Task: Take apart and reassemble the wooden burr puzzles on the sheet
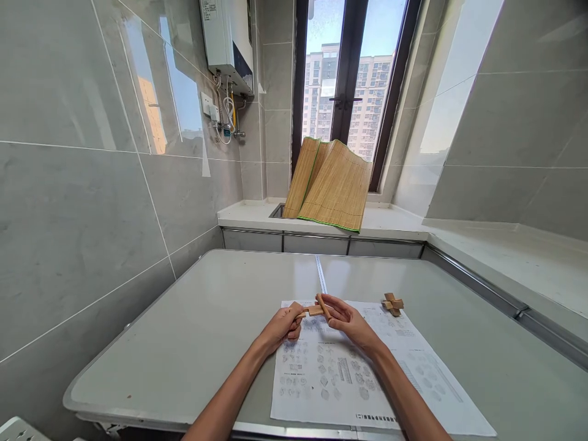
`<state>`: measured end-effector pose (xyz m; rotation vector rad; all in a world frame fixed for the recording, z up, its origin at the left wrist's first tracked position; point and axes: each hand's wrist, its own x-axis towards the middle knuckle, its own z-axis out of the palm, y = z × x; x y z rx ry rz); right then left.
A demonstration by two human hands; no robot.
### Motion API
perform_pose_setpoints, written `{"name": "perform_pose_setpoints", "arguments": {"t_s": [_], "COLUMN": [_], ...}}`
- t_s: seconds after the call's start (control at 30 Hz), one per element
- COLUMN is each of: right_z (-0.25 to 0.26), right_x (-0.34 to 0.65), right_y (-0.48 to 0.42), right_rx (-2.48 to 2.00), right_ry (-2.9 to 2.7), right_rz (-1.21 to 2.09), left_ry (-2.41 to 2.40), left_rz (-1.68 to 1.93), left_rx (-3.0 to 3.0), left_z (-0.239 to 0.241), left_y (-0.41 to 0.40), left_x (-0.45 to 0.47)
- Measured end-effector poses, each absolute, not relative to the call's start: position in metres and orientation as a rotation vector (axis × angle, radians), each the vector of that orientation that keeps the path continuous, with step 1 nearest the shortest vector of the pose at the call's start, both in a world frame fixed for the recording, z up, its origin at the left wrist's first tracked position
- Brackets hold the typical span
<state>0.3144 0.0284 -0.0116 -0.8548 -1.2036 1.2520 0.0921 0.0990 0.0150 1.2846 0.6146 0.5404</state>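
Above the top edge of a printed sheet [316, 392], my two hands meet over small notched wooden pieces. My left hand [283, 324] is closed, pinching the end of a light wooden puzzle piece [315, 310]. Opposite it, my right hand [345, 317] grips a second wooden puzzle stick [323, 306], held slanted across the right end of the first piece. The two pieces touch or overlap; whether they interlock I cannot tell. Right of my hands, an assembled wooden burr puzzle [392, 304] sits at the sheet's upper right edge.
The sheet, covered in diagrams, lies on a pale folding table [184, 343] with a centre seam. Behind it, a bamboo mat [335, 187] leans over a white counter [248, 213] below the window. A water heater [229, 43] hangs on the tiled left wall.
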Motion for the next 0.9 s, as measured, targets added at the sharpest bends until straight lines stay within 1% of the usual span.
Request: {"name": "perform_pose_setpoints", "arguments": {"t_s": [0.37, 0.57, 0.9], "right_z": [-0.013, -0.013, -0.012], "right_x": [0.311, 0.3, 0.3], "right_y": [0.029, 0.029, 0.024], "right_rx": [-0.857, -0.854, -0.886], "right_ry": [-1.255, -1.368, -1.423], "right_rz": [1.228, 1.286, 1.279], "left_ry": [0.591, 0.591, 0.581], "left_rz": [0.52, 0.471, 0.481], "left_rx": [1.32, 1.388, 1.525], "left_z": [0.012, 0.007, 0.013], "left_y": [0.098, 0.093, 0.09], "left_x": [0.096, 0.103, 0.103]}}
